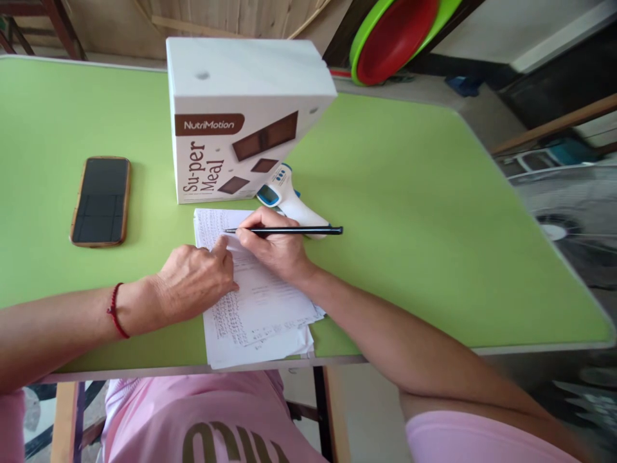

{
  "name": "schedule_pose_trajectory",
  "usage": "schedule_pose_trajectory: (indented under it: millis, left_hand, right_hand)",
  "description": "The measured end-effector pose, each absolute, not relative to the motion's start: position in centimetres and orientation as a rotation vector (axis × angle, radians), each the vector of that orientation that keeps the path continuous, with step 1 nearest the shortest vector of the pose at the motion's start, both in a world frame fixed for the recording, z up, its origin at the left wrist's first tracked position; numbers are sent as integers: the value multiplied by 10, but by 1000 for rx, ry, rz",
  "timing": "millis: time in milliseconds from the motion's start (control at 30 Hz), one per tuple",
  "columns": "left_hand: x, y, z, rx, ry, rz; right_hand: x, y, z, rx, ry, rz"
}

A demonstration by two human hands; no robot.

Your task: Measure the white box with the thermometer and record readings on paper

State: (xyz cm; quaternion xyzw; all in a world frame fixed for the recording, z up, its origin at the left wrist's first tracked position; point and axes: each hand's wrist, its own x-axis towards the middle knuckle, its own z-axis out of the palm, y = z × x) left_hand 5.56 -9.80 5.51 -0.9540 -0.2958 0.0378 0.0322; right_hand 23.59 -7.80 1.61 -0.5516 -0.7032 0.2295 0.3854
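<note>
My right hand point(277, 247) is closed around a black pen point(308, 230), whose tip points left and down at the upper part of a white sheet. Beneath both hands lies a small stack of papers point(274, 315) covered with rows of handwriting. My left hand point(197, 276) rests on the left side of the papers, its index finger stretched toward the pen tip and its thumb apart; the other fingers are curled and partly hidden. Just beyond my right hand lies a white and blue handheld thermometer point(289, 199), partly hidden by that hand and the pen.
A white NutriMotion box point(250, 71) stands upright behind the papers. To the left, a smartphone point(101, 200) with a dark screen lies on the green table point(409, 212). A fan point(559, 225) is beyond the table's right edge. Red and green basins point(395, 38) are behind the table.
</note>
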Motion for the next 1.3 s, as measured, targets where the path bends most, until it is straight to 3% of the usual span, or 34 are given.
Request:
schedule_pose_trajectory:
  millis: [1300]
  left_hand:
    - [56,-97,58,-2934,-899,212]
  right_hand:
    - [238,-73,6,-1194,-1795,462]
